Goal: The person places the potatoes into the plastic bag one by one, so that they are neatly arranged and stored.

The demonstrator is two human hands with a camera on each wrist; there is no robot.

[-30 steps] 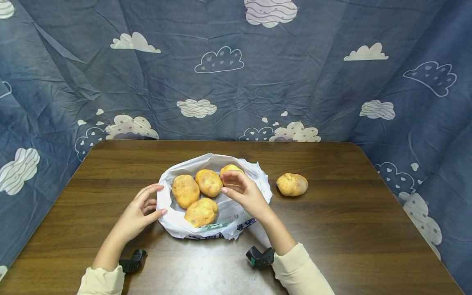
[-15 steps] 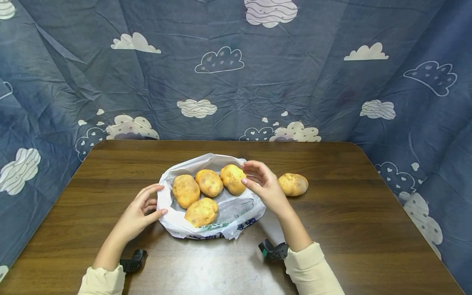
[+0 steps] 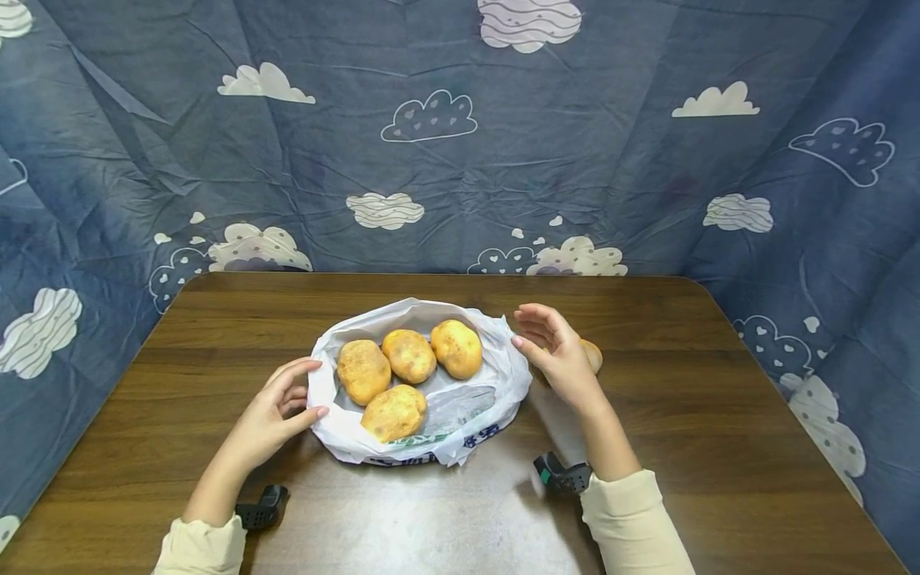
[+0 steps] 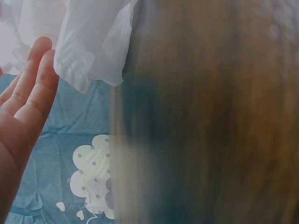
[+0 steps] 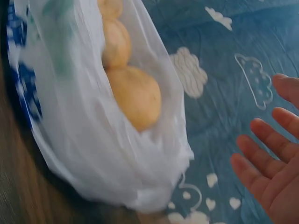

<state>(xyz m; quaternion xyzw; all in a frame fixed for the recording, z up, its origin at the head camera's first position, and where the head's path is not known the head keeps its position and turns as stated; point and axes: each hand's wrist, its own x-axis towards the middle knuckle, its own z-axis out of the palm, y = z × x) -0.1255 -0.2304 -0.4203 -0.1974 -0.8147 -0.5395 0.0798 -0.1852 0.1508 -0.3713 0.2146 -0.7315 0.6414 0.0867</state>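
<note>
A white plastic bag [image 3: 513, 383] sits on the table with its mouth spread wide. Inside lie several potatoes: one potato [image 3: 363, 372] at the left, one potato [image 3: 394, 414] at the front, one potato [image 3: 410, 356] in the middle and one potato [image 3: 457, 350] at the back right. At the bag's left rim, my left hand [image 3: 271, 417] touches the plastic with thumb and fingertips apart; its fingers [image 4: 41, 86] look fairly straight in the left wrist view. My right hand [image 3: 557, 359] hovers just right of the bag, holding nothing. Behind it another potato [image 3: 592, 356] is mostly hidden.
The brown wooden table [image 3: 719, 447] extends to both sides of the bag. A blue cloth [image 3: 431, 176] with white clouds hangs behind its far edge. Each wrist wears a black camera, the right camera [image 3: 564, 475] being near the table's front.
My right hand has withdrawn from the back-right potato inside the bag and moved right past the rim, now covering most of the outside potato. My left hand has stayed put.
</note>
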